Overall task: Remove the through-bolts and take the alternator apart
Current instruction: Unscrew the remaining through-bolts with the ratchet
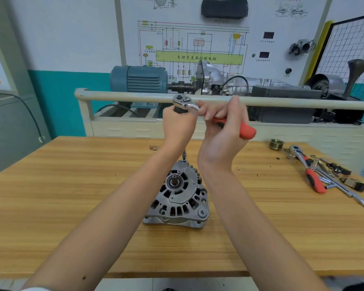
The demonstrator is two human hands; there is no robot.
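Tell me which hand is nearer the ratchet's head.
Left. The left hand grips the extension right under the ratchet head; the right hand holds the orange handle, farther out.

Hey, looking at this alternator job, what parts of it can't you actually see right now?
Head view only:
- Extension bar below the ratchet: wrapped by the left hand.
- Through-bolt head on the alternator: covered by the socket, too small.
- Small parts beside the spare ratchet: blurred.
- Right hand fingers: partly hidden by the hand's back.
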